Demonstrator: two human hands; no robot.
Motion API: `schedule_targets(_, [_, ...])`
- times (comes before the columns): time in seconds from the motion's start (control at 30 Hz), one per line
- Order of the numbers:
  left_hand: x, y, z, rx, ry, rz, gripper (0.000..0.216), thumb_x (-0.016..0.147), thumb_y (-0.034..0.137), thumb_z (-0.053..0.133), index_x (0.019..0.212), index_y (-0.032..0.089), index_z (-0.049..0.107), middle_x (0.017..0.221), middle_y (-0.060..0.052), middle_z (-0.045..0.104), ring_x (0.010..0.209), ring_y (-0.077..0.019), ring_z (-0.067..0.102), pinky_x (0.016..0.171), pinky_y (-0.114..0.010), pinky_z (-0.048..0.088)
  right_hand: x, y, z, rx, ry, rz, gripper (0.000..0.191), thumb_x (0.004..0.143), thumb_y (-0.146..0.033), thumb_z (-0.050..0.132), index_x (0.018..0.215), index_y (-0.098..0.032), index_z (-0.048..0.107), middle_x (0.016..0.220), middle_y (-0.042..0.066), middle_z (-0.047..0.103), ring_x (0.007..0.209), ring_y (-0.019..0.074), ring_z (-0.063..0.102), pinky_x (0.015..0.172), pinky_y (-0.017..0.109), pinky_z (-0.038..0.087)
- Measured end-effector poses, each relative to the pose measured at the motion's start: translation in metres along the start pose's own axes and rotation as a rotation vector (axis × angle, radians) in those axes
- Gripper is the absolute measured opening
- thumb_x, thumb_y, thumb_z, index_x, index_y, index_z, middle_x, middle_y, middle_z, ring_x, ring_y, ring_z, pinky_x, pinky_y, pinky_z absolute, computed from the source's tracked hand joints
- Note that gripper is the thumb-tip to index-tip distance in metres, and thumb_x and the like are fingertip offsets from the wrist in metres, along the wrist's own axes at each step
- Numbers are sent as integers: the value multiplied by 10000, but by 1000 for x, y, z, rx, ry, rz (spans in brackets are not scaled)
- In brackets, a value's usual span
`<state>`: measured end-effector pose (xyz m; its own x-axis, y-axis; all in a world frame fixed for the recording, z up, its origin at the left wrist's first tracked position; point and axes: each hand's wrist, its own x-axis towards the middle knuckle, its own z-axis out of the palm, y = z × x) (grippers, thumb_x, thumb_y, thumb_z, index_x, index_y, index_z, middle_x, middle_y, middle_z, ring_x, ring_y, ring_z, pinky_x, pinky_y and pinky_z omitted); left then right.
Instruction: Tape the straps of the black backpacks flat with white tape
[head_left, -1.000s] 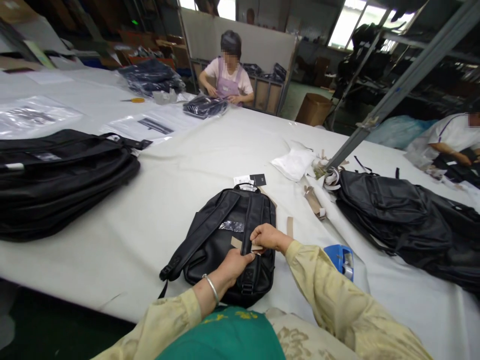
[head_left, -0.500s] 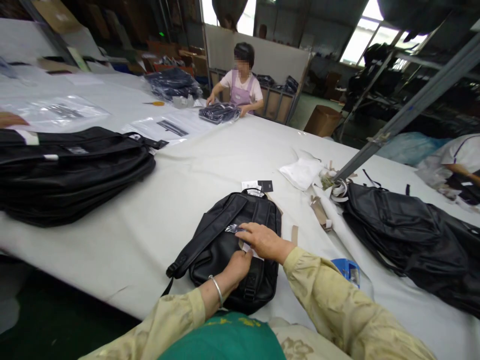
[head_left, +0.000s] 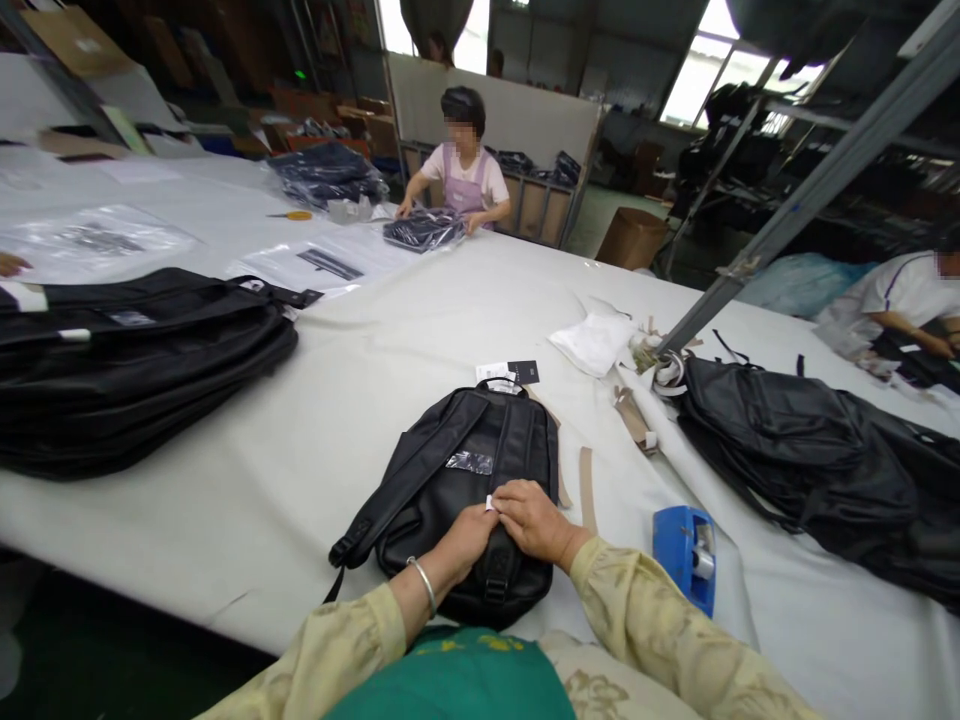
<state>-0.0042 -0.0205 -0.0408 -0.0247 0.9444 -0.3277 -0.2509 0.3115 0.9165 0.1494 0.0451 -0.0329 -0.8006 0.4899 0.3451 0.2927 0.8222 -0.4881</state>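
A black backpack [head_left: 450,480] lies straps-up on the white table [head_left: 420,330] in front of me. My left hand [head_left: 465,535] and my right hand [head_left: 532,520] rest together on its lower strap. Both are closed in a pinch around a small pale strip of paper or tape wrapped on the strap. A clear shiny patch [head_left: 469,462] sits on the backpack above my fingers. Hang tags [head_left: 508,374] lie at the bag's top handle.
A blue tape dispenser [head_left: 684,555] stands right of my arm. Brown paper strips [head_left: 586,475] lie beside the bag. Stacks of black backpacks sit at left [head_left: 135,350] and right [head_left: 817,460]. Two other people work at the far side and right edge of the table.
My hands have slid down the strap toward me and closed together on the pale strip. The shiny patch, which my right hand touched, is now uncovered.
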Motion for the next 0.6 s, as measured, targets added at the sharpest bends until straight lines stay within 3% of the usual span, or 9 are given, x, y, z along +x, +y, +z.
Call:
schedule_targets(0.07, [2,-1,0,-147,-33,-60,226,717,287,676,841,102,711,802,-78,715,842,-223,627,835,-304,477,-6,-9,8,83,95,123,240,927,-248,485,1095,-205,651,1123,88,655,1068,204,555,952,392,420])
schedule_targets(0.17, [7,-3,2,-328,54,-180,296,697,360,707,835,98,704,797,-102,714,842,-233,646,823,-321,499,-3,-15,17,218,210,279,178,901,-227,522,963,-204,688,1039,67,682,1023,188,582,958,369,437])
schedule_targets(0.23, [10,-4,3,-320,109,-212,324,695,388,726,823,91,703,813,-118,718,843,-235,653,819,-320,504,0,-14,22,288,251,362,150,871,-196,547,897,-206,694,996,55,689,996,180,593,949,353,448])
schedule_targets(0.33, [11,-5,2,-234,136,-213,345,685,387,752,824,74,707,822,-130,725,829,-238,657,807,-316,507,0,-11,26,276,290,439,190,829,-181,585,991,-199,682,1091,77,660,1064,196,564,978,372,432])
schedule_targets(0.43, [8,-7,0,-208,116,-203,354,690,386,752,840,69,711,814,-126,729,817,-235,657,775,-306,510,-3,-9,25,175,241,440,249,821,-199,608,1064,-196,667,1186,94,617,1145,221,508,1014,410,389])
schedule_targets(0.6, [7,-12,-1,-158,75,-260,309,698,342,757,835,70,706,785,-120,726,763,-225,658,711,-298,514,-4,-5,14,138,-6,400,204,839,-232,610,1029,-229,683,1208,49,614,1170,217,489,1020,419,371])
